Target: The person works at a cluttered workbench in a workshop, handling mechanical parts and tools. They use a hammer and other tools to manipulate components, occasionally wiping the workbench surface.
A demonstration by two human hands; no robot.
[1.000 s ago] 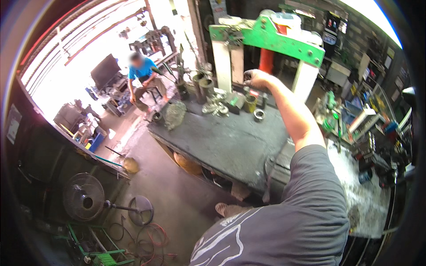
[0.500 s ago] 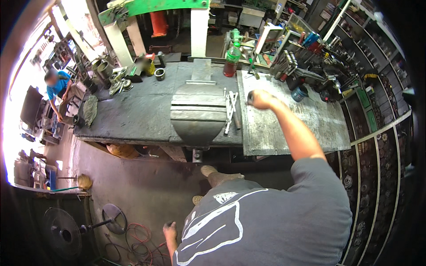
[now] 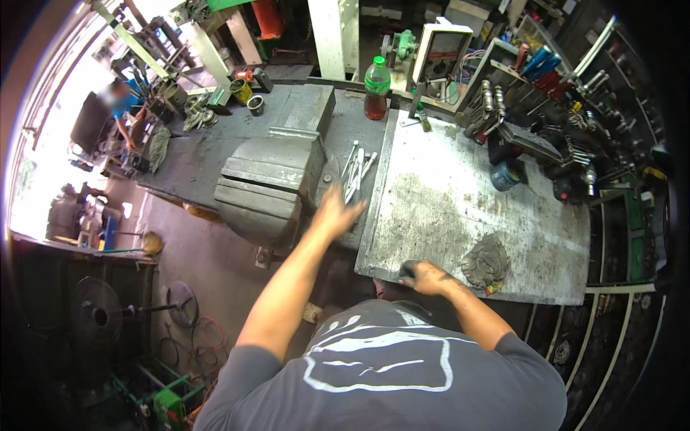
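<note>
My left hand reaches over the bench between the big bench vise and the metal-topped board. Its fingers are spread with nothing visible in them, slightly blurred, just short of several silver wrenches lying in a loose bunch. My right hand is at the near edge of the board, fingers curled. Something dark shows at its fingertips; whether it is an object or grimy fingers is unclear. A crumpled grey rag lies on the board right beside that hand.
A green-capped bottle of red liquid stands behind the wrenches. On the board are a blue-black can and a green-handled brush. Racked sockets and screwdrivers line the back right. Another person sits far left.
My left hand has come up from low beside my body to the wrenches. My right hand has drawn back from the board's far left part to its near edge. The rag now shows.
</note>
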